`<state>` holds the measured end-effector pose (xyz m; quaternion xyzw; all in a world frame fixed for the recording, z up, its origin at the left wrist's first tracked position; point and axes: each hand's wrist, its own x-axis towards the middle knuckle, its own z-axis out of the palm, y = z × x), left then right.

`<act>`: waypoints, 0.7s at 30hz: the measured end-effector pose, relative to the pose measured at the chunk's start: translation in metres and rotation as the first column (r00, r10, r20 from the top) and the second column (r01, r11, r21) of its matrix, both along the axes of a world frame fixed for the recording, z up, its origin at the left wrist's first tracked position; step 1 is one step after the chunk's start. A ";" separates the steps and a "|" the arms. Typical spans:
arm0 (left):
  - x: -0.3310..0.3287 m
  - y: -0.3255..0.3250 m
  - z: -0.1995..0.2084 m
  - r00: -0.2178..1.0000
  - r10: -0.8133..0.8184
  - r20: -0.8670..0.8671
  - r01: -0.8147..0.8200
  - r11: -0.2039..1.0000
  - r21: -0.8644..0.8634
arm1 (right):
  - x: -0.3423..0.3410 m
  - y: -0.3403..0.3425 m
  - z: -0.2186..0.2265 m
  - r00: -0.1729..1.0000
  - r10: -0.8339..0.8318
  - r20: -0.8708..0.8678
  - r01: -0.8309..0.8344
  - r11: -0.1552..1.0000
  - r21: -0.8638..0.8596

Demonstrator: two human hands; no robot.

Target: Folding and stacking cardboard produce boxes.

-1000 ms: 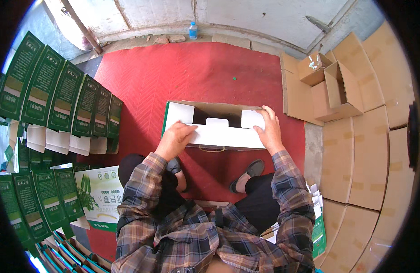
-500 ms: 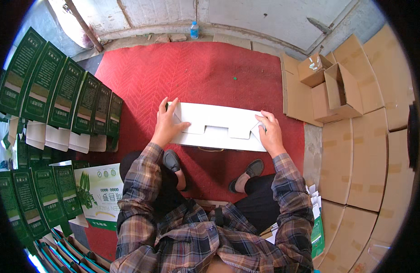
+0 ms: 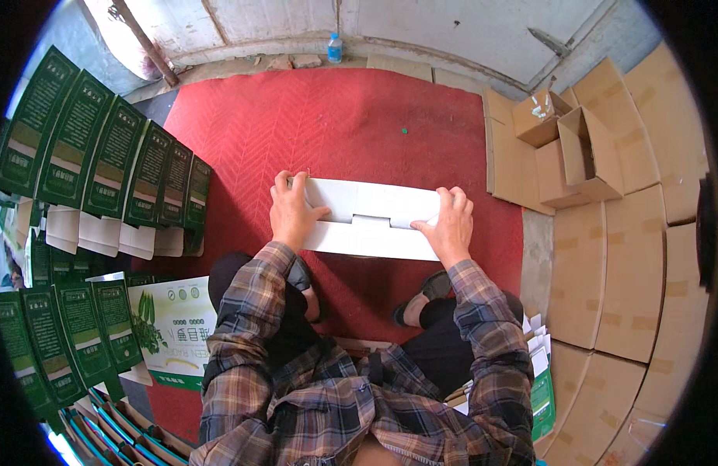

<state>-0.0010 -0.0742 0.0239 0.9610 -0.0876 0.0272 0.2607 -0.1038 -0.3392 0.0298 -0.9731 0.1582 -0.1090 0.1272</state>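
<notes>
The white carton [image 3: 372, 219] is lying flat near the middle of the red mat [image 3: 351, 124], closer to its near edge, just in front of the person's knees. The left hand [image 3: 291, 213] is gripping its left end, fingers over the far edge and thumb pressing on top; the right hand [image 3: 448, 225] is clasping the right end likewise (thumb pointing inward toward the centre tab). A second ago the carton was standing open with its flaps up; now it is sitting closed. Green cartons [image 3: 102, 147] are lining the mat's left edge, brown cardboard boxes [image 3: 576, 147] its right.
</notes>
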 end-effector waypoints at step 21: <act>0.022 0.083 -0.074 0.493 -0.369 -0.788 -0.434 0.681 -0.590 | -0.056 -0.095 -0.115 0.935 0.056 -0.351 0.356 -0.175 0.918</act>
